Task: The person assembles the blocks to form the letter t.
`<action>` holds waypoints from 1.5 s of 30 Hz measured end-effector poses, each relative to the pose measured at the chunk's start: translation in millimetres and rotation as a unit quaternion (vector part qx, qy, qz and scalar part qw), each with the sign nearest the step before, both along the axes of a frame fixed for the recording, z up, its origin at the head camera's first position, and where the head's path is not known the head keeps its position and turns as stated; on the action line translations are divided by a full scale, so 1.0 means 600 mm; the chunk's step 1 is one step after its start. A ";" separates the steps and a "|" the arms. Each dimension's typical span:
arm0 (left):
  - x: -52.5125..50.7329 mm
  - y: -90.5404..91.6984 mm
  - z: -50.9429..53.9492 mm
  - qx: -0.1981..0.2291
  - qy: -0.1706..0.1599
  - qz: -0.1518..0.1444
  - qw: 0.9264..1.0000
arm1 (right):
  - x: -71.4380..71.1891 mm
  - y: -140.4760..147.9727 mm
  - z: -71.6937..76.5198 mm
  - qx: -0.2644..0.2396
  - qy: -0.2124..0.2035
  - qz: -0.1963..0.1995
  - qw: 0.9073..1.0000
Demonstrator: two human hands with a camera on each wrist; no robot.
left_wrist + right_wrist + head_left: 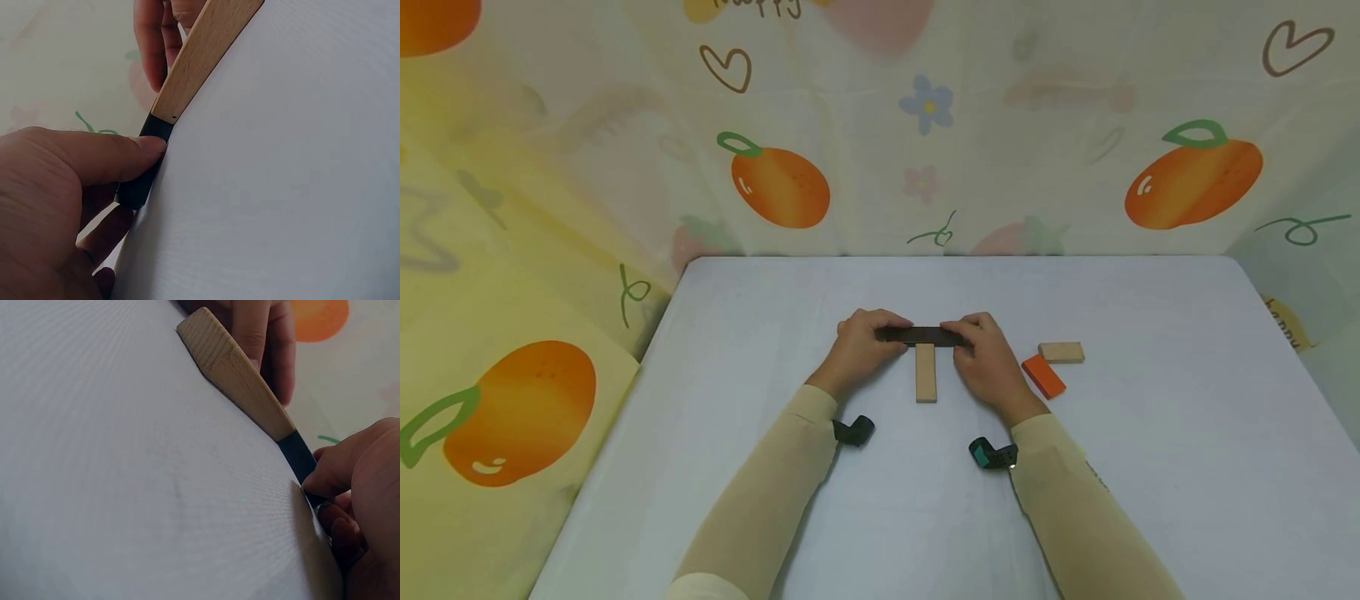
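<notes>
A black bar (927,336) lies crosswise near the middle of the white table. My left hand (861,348) pinches its left end, the thumb on the near side and fingers behind. At the other end my right hand (988,362) pinches it the same way. A plain wooden block (926,375) lies flat with its far end against the middle of the bar, so the two make a T. Both wrist views show the wooden block (203,59) meeting the black bar (299,459). The bar's ends are hidden by my fingers.
Right of my right hand, an orange block (1043,377) touches or nearly touches a second wooden block (1062,352). Behind the table (775,283) hangs a fruit-patterned cloth (865,150), which also covers the left side. Each wrist wears a small black camera (854,431).
</notes>
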State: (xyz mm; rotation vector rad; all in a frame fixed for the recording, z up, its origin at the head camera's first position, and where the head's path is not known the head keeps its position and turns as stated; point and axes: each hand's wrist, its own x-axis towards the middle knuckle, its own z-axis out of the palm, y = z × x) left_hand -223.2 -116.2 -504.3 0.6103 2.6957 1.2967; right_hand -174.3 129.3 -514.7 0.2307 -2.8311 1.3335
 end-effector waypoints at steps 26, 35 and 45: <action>0.086 0.014 0.030 -0.022 0.069 -0.044 0.996 | -0.001 -0.004 0.005 0.006 0.015 0.002 1.000; 0.101 0.019 0.010 -0.042 0.084 -0.065 0.993 | 0.006 -0.006 0.019 0.027 0.010 -0.010 1.000; 0.098 0.024 -0.002 -0.083 0.079 -0.108 0.988 | 0.020 0.002 0.066 0.000 0.043 0.003 0.999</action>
